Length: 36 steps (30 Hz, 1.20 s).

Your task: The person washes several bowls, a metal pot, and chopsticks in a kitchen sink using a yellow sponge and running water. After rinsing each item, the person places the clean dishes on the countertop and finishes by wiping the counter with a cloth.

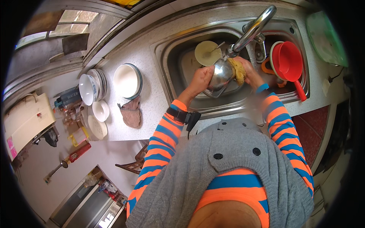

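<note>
My left hand (202, 81) grips the edge of a shiny stainless-steel vessel (223, 71), which is tilted over the left sink basin. A thin metal loop shows at the vessel's lower side; I cannot tell whether it is a handle. In my right hand (247, 68) is a yellow scrubbing cloth or sponge (239, 72), pressed against the vessel's right side. Directly above both hands, the chrome faucet (253, 27) hides part of the vessel. Behind them in the basin sits a pale yellow bowl (206, 58) with a spoon (219, 46) in it.
The right basin (275, 35) holds a red long-handled dipper (289, 61) over a pale bowl and something orange. Nested bowls (127, 81), a brown cloth (131, 114) and stacked plates (101, 82) stand on the left counter (154, 122). A green translucent basin (326, 40) is at far right.
</note>
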Each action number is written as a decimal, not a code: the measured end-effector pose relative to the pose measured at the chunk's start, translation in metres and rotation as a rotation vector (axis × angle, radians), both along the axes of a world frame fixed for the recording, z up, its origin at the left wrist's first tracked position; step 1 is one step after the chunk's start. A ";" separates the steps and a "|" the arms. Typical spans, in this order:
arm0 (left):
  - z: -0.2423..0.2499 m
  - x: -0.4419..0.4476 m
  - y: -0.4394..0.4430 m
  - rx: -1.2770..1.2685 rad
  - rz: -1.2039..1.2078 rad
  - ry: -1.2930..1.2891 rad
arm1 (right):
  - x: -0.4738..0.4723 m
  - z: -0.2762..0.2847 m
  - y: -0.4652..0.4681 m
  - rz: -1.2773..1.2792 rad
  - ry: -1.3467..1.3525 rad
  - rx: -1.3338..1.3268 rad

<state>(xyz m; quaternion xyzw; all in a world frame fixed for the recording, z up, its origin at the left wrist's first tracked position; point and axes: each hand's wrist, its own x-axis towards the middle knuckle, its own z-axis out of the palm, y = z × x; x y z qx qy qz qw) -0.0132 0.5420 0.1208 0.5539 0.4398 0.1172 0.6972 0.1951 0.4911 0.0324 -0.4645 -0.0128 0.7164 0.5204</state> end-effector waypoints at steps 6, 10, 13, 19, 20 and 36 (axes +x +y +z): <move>-0.007 0.009 0.005 -0.194 0.318 -0.101 | -0.003 -0.044 -0.032 -0.066 0.331 -0.109; -0.035 0.032 0.017 0.058 0.478 -0.078 | -0.036 -0.021 -0.048 -0.058 0.443 -0.177; -0.052 0.058 0.017 0.370 0.476 -0.041 | -0.073 0.016 -0.044 0.169 0.323 -0.237; -0.045 0.050 0.000 0.810 -0.012 0.085 | -0.028 0.083 -0.043 0.565 -0.003 -0.033; -0.042 0.043 -0.001 0.927 -0.191 0.183 | -0.021 0.086 -0.043 0.479 0.099 -0.072; -0.029 -0.028 -0.024 1.306 0.025 0.346 | -0.027 0.039 -0.040 0.306 -0.255 -0.185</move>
